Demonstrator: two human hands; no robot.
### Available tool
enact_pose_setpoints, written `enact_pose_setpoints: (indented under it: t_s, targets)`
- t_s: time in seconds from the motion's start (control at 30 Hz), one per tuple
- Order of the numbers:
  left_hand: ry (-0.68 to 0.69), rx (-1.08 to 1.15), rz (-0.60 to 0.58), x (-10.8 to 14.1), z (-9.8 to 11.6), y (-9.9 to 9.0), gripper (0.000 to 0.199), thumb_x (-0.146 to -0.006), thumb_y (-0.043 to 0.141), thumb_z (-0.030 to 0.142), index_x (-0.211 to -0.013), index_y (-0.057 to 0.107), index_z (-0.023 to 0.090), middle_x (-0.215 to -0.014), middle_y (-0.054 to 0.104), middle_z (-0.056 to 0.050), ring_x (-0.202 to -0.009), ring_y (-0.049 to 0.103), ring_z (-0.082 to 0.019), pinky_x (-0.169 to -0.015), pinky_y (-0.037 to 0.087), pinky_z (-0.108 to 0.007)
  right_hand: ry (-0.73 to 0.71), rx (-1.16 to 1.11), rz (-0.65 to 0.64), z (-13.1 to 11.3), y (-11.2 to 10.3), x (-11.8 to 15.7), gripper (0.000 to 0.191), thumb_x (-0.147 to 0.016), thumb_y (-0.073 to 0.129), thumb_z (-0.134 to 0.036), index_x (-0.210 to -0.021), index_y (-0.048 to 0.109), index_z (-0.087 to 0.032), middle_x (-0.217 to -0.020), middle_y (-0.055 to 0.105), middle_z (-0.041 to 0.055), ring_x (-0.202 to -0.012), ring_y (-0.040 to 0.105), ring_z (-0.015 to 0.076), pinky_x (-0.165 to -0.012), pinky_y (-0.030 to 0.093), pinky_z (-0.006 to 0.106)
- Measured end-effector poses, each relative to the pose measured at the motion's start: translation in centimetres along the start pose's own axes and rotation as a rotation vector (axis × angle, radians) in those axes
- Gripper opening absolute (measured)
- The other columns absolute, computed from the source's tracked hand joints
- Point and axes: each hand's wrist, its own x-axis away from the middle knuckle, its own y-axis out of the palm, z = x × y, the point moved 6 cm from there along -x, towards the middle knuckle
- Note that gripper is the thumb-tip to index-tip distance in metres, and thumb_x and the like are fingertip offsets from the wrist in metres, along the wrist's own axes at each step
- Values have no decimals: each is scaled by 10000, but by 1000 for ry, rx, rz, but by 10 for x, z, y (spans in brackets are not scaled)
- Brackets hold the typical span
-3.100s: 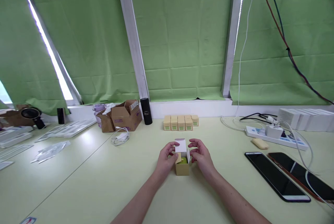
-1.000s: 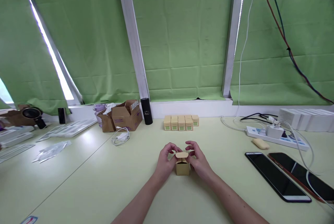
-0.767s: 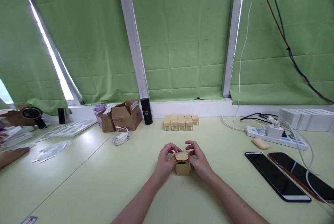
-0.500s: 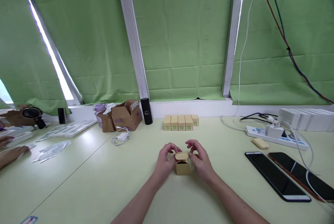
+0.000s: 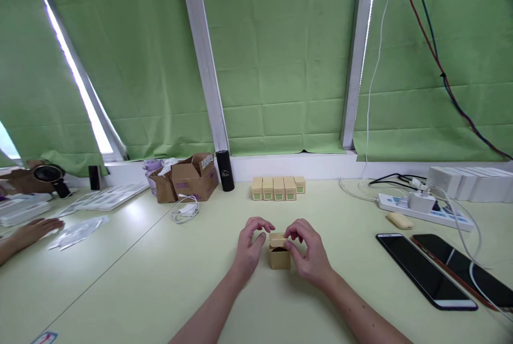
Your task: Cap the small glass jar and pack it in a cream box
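Observation:
A small tan carton (image 5: pixel 279 258) stands on the pale green table (image 5: pixel 168 274) in front of me, its top flap folded down. My right hand (image 5: pixel 308 250) touches the carton's right side, with thumb and fingers pinching the top flap. To the left of the carton my left hand (image 5: pixel 249 245) hovers with curled fingers, and a small gap shows between it and the box. A row of several similar small cartons (image 5: pixel 278 188) stands farther back by the window sill.
Left rear: an open brown cardboard box (image 5: pixel 195 176), a black cylinder (image 5: pixel 225 171), a white cable (image 5: pixel 185 209). Right: two phones (image 5: pixel 425 270), a power strip (image 5: pixel 420 206), white boxes (image 5: pixel 468 181), a tan oval case (image 5: pixel 399 220). Another person's hand (image 5: pixel 34 228) rests beside plastic packets (image 5: pixel 78 231) at far left.
The carton's white lid, open 3 s ago, is folded down. My left hand has come off the carton's side; my right hand has shifted onto the flap. The other person's hand has entered at left.

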Motion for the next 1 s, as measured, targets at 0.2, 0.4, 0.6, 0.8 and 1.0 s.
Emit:
enact_pose_setpoints:
  t_s: [0.2, 0.4, 0.6, 0.8, 1.0]
  targets:
    - [301, -310, -75, 5, 28, -2, 64, -904, 579, 244, -868, 631, 234, -828, 654, -87, -909, 515, -278, -858, 433, -430, -66, 62, -40, -3, 1, 2, 89, -832, 603, -184, -831, 568, -265, -777, 563, 31, -759, 511, 234, -674, 384, 366]
    - [361, -426, -138, 8, 27, -1, 46, -877, 617, 251, -862, 660, 247, -765, 632, -76, -783, 494, -256, -862, 402, -465, -94, 77, -60, -5, 1, 2, 111, -818, 587, -158, -816, 556, -265, -760, 558, 28, -739, 502, 232, -665, 367, 363]
    - [409, -449, -169, 10, 29, 1, 85, -863, 623, 223, -788, 651, 251, -655, 575, -61, -690, 434, -237, -737, 394, -426, -95, 79, -59, -6, 0, 3, 116, -801, 587, -153, -799, 554, -264, -740, 552, 27, -729, 498, 230, -651, 359, 357]
    - [582, -470, -121, 14, 38, 5, 99, -838, 587, 137, -805, 585, 231, -607, 527, -23, -625, 368, -194, -645, 367, -375, -161, 113, -51, -2, 3, 4, 132, -786, 570, -125, -811, 527, -248, -737, 546, 14, -712, 496, 207, -634, 368, 335]
    - [689, -479, -107, 17, 39, 8, 157, -791, 585, 72, -813, 526, 215, -594, 481, 10, -597, 323, -158, -615, 344, -345, -201, 138, -51, 0, 5, 6, 167, -752, 561, -91, -779, 480, -235, -709, 520, -8, -670, 497, 172, -592, 364, 296]
